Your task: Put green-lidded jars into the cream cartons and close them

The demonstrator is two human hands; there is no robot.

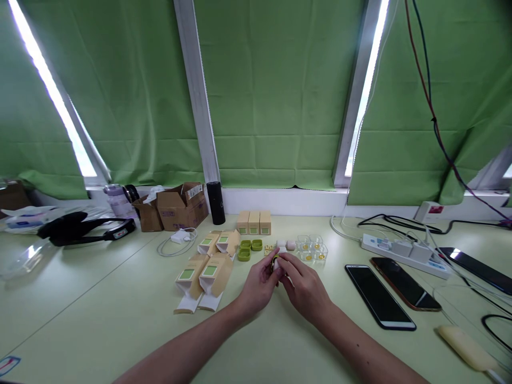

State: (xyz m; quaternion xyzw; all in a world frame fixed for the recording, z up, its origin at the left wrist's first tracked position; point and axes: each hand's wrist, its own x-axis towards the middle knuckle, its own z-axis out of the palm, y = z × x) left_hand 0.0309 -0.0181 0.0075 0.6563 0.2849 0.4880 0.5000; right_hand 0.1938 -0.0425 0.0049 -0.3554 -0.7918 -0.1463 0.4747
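My left hand point(258, 284) and my right hand point(304, 288) meet over the table, fingers closed around a small white and olive-green piece point(276, 263). Its exact kind is mostly hidden by the fingers. Just beyond the hands lie small pale-pink cylinders point(290, 245) and a few little yellowish pieces point(268, 249), partly covered. Three small square green cups point(244, 254) sit to the left of my left hand. Several clear cups with yellow centres point(320, 254) stand beyond my right hand.
Several opened beige cartons point(216, 272) lie at left; three closed beige boxes point(253, 223) stand behind. Further back are a cardboard box point(182, 208) and a black cylinder point(216, 204). Phones point(380, 297) and a power strip point(406, 254) with cables lie at right.
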